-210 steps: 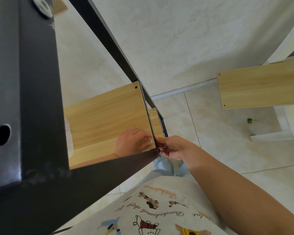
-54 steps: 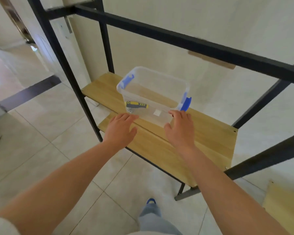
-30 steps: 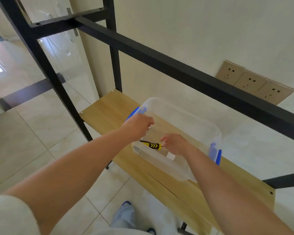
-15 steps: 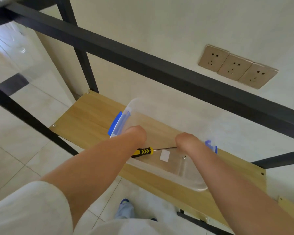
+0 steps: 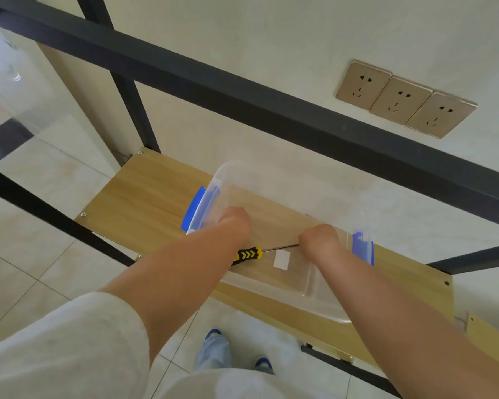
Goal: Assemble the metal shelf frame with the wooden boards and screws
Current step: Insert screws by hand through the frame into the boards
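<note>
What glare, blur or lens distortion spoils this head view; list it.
Head view: wide-angle lens bows the black frame bar; bright window glare washes out the floor at upper left; the clear plastic box nearly vanishes against the wooden board; both hands hide their fingers; shadows soft.

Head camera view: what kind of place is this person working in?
Probably a room in a home: tiled floor, plain wall with three wall sockets, and a half-built metal shelf frame holding a wooden board.
</note>
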